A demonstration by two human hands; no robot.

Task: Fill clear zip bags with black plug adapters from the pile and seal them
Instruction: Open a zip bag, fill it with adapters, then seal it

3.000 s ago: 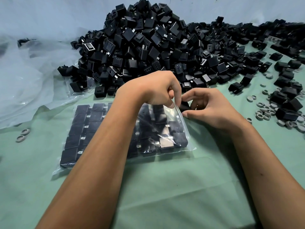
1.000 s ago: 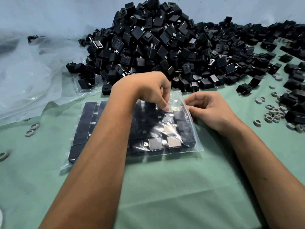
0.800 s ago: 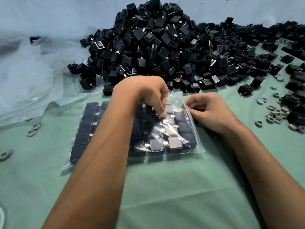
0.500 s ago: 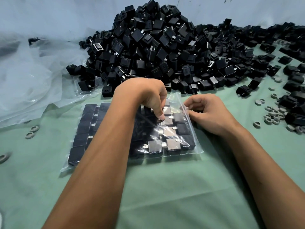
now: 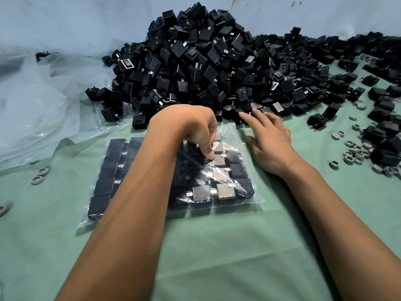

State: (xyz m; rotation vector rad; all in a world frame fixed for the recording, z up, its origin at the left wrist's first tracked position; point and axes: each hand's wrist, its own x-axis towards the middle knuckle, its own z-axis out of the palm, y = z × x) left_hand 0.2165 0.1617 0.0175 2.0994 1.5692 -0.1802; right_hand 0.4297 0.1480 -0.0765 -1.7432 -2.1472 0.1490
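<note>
Fingers of right hand (image 5: 268,142) straight and spread, tips at near edge of pile (image 5: 217,68); nothing held. Left hand (image 5: 195,129) curled, fingertips pressing down on clear zip bag (image 5: 243,144), not clear if they pinch it. Pile of black plug adapters lies against pale wall, spreading right. Green cloth (image 5: 227,246) covers table. Bag lies flat before pile, adapters in rows inside. Loose plastic sheet (image 5: 43,105) at left. Small grey rings (image 5: 355,153) scattered right. No readable writing or brand seen.

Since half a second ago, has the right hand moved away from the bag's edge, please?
Yes. The right hand has left the zip bag edge and reached, fingers spread, toward the foot of the adapter pile.
</note>
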